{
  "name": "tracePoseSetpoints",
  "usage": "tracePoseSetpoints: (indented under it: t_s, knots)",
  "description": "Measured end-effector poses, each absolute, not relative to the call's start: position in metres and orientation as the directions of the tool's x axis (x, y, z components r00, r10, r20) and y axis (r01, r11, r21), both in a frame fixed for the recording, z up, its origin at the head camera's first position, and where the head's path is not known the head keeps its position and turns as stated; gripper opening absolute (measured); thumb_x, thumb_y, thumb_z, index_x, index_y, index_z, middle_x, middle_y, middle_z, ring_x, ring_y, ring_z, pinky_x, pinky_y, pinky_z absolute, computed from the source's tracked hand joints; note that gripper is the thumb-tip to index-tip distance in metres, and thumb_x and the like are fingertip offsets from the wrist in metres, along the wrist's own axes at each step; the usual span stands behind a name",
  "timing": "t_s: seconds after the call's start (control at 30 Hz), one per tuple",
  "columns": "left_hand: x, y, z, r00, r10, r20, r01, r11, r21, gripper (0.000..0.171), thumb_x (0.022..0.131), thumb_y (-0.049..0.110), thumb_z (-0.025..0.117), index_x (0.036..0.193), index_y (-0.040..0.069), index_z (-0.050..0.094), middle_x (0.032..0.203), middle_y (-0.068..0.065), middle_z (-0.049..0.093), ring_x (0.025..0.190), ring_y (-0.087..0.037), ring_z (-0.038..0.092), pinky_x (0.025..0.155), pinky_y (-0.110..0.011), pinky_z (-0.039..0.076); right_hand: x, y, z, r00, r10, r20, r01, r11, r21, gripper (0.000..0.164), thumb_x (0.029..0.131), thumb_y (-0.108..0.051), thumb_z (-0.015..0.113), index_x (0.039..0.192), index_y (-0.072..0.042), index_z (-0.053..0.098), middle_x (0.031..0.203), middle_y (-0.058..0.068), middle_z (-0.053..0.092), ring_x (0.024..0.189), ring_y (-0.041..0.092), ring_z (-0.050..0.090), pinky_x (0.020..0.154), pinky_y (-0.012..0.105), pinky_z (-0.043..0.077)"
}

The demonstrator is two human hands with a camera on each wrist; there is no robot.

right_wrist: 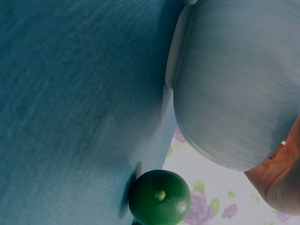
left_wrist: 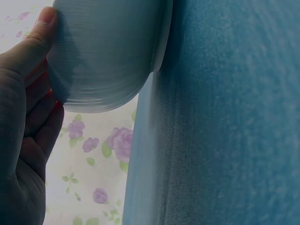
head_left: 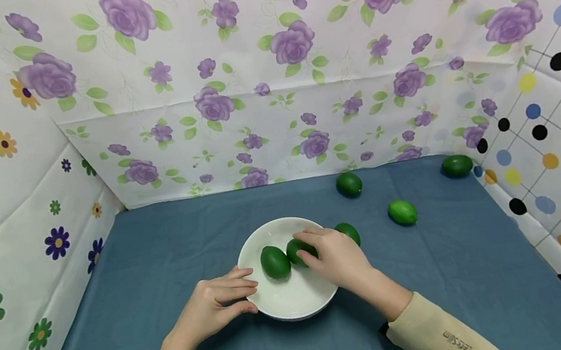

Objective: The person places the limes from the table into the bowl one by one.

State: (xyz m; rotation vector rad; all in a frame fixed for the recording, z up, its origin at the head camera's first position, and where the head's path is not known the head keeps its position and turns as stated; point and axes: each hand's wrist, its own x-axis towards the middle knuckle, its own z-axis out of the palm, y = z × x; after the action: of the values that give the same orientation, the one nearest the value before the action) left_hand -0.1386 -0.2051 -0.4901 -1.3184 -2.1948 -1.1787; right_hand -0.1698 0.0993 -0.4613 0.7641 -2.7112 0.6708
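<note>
A white bowl (head_left: 299,307) stands on the blue cloth in front of me. One green lime (head_left: 275,262) lies in its left part. My left hand (head_left: 218,303) holds the bowl's left side, fingers at the rim and thumb lower on the wall; in the left wrist view the thumb presses the outside of the bowl (left_wrist: 108,51). Over the bowl's right rim reaches my right hand (head_left: 337,254), its thumb and fingers around a second lime (head_left: 298,250) beside the first. Just past that hand, a third lime (head_left: 348,232) is partly hidden behind it.
Farther back on the blue cloth (head_left: 186,230) lie a dark lime (head_left: 349,184), a brighter lime (head_left: 403,213) and another lime (head_left: 457,166) near the right wall. A flowered sheet (head_left: 271,110) rises behind; patterned sheets close both sides.
</note>
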Motion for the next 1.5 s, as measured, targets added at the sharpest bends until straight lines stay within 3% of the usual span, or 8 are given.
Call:
tracePoseSetpoints:
  t_s: [0.47,0.6,0.97,1.27,1.33,1.5]
  knots:
    - [-0.139,-0.204,-0.490,-0.533,0.570,0.626,0.834,0.226,0.503,0.040,0.072,0.017,0.089,0.110,0.015,0.078,0.106,-0.003,0.075,0.111,-0.032,0.067,0.108,-0.040,0.045,-0.171,0.102,-0.461,-0.825,-0.437,0.358,-0.556,0.737,-0.383,0.034,0.095,-0.032,0.070,0.127,-0.021,0.071,0.121,-0.005,0.069,0.104,0.012,0.068,0.083,0.030,0.060]
    - [-0.139,-0.205,-0.491,-0.533,0.566,0.629,0.833,0.221,0.507,0.040,0.072,0.016,0.089,0.110,0.015,0.078,0.106,-0.002,0.075,0.113,-0.028,0.067,0.107,-0.042,0.046,-0.170,0.103,-0.462,-0.814,-0.455,0.361,-0.577,0.706,-0.411,0.033,0.095,-0.029,0.072,0.126,-0.020,0.071,0.120,-0.006,0.070,0.104,0.010,0.067,0.083,0.028,0.060]
    - [-0.139,-0.205,-0.492,-0.536,0.565,0.627,0.829,0.214,0.516,0.039,0.073,0.016,0.089,0.111,0.015,0.078,0.106,-0.004,0.075,0.111,-0.033,0.067,0.108,-0.041,0.045,-0.166,0.109,-0.462,-0.810,-0.469,0.353,-0.587,0.630,-0.508,0.033,0.096,-0.031,0.070,0.128,-0.021,0.070,0.121,-0.009,0.069,0.108,0.005,0.064,0.084,0.027,0.059]
    - [-0.140,-0.206,-0.493,-0.525,0.561,0.640,0.837,0.205,0.507,0.040,0.071,0.016,0.090,0.109,0.014,0.079,0.103,-0.006,0.076,0.111,-0.030,0.067,0.108,-0.040,0.045,-0.166,0.124,-0.453,-0.865,-0.362,0.347,-0.497,0.532,-0.685,0.031,0.097,-0.029,0.069,0.127,-0.020,0.071,0.123,-0.004,0.069,0.108,0.020,0.068,0.087,0.038,0.062]
    - [-0.140,-0.206,-0.493,-0.526,0.561,0.639,0.837,0.208,0.506,0.039,0.071,0.016,0.090,0.109,0.014,0.079,0.104,-0.005,0.075,0.111,-0.031,0.068,0.108,-0.041,0.045,-0.167,0.128,-0.453,-0.880,-0.320,0.350,-0.473,0.531,-0.703,0.032,0.098,-0.030,0.068,0.128,-0.021,0.070,0.125,-0.004,0.068,0.106,0.020,0.069,0.086,0.040,0.062]
    - [-0.140,-0.205,-0.494,-0.530,0.562,0.635,0.835,0.217,0.505,0.038,0.072,0.018,0.090,0.109,0.015,0.079,0.104,-0.004,0.075,0.110,-0.032,0.068,0.107,-0.041,0.046,-0.170,0.142,-0.451,-0.905,-0.224,0.362,-0.424,0.541,-0.726,0.033,0.098,-0.033,0.067,0.129,-0.023,0.069,0.124,-0.003,0.068,0.097,0.014,0.071,0.078,0.034,0.063]
